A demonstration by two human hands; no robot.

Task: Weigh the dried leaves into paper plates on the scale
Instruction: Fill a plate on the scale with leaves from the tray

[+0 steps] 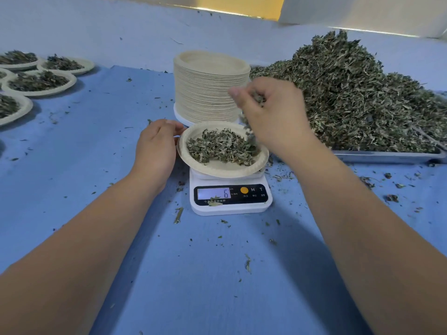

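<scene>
The step in hand looks like topping up a portion. At centre frame the left hand [157, 146] lies with curled fingers against the left rim of the round beige paper plate [217, 169]. Whether it pinches the rim cannot be told, since the thumb is hidden. That plate sits a little tilted on the white digital kitchen scale [231, 199], whose display shows 6, and it already carries a loose bed of dried leaves [220, 146].

Just right of it, above the plate's far-right edge, the right hand [273, 112] is blurred. Its fingers are bunched round a tuft of leaves, and strands trail down toward the plate.

To do this well, the left hand should probably come off the rim before the reading is trusted, because any pressure would skew it. The leaves should fall in small pinches over the plate's middle.

Counted from the left:
- At least five filled beige paper plates [38, 82] sit in the upper left, some of them cut by the frame edge.
- One scale holds one plate.
- One tall stack of empty beige plates [210, 88] stands behind it, too many to count.
- One large heap of grey-green dried leaves [358, 97] rests on one flat metal tray [387, 157] at the right.
- Crumbs dot the blue cloth [96, 165].
</scene>
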